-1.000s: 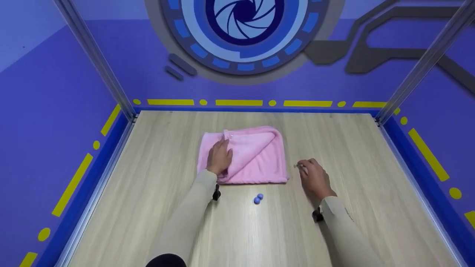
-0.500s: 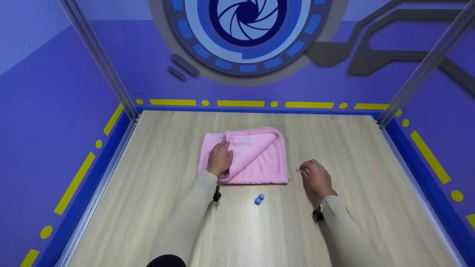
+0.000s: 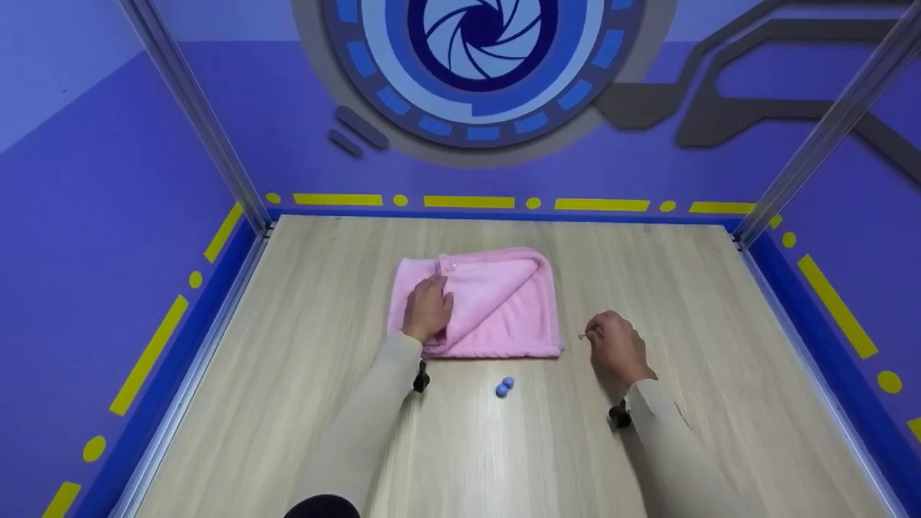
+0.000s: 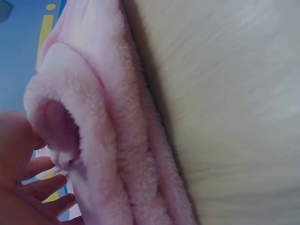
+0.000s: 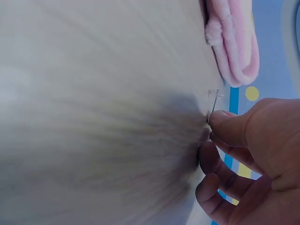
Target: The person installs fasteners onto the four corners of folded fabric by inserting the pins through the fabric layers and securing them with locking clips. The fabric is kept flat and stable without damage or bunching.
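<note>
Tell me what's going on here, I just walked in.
A person's left hand rests on a folded pink cloth on a light table. Off to the cloth's right, the right hand pinches a thin pin-like item, apart from the cloth. Two small round blue things lie on the person's side of the cloth.

Two blue balls (image 3: 504, 387) on the table (image 3: 324, 302), blue walls (image 3: 93, 230) around
</note>
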The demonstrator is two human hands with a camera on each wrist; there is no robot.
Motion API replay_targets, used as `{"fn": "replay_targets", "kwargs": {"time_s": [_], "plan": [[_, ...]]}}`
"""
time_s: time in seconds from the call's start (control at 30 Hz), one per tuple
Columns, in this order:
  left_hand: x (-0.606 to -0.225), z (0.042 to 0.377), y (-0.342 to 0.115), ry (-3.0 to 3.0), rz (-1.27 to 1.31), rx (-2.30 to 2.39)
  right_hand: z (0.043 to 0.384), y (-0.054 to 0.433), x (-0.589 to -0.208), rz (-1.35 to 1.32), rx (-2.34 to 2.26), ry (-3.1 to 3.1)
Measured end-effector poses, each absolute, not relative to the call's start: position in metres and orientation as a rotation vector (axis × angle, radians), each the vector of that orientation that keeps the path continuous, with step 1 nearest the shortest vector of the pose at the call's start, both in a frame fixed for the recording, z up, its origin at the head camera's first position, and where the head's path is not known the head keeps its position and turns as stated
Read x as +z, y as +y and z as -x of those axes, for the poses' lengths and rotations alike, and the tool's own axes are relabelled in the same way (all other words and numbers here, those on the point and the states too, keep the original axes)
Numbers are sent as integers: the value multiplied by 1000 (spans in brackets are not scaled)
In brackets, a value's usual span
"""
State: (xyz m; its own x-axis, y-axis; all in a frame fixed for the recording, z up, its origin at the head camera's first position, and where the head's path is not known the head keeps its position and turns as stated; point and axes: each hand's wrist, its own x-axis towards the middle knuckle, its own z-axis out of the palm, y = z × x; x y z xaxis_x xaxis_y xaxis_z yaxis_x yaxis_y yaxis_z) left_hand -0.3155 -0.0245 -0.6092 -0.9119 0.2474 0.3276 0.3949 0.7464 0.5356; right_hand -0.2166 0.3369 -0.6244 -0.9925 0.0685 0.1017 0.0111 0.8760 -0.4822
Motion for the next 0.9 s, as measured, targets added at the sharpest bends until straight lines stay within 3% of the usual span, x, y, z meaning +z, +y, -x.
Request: {"fn": "replay_targets", "kwargs": {"time_s": [0.37,0.9], "plan": [[-594,299,-1,-2497,605,-882,213,335,-612,69,779,-2873],[-583,261,54,-2677,1143,-911,210,326,-606,55,791,-2724]]}}
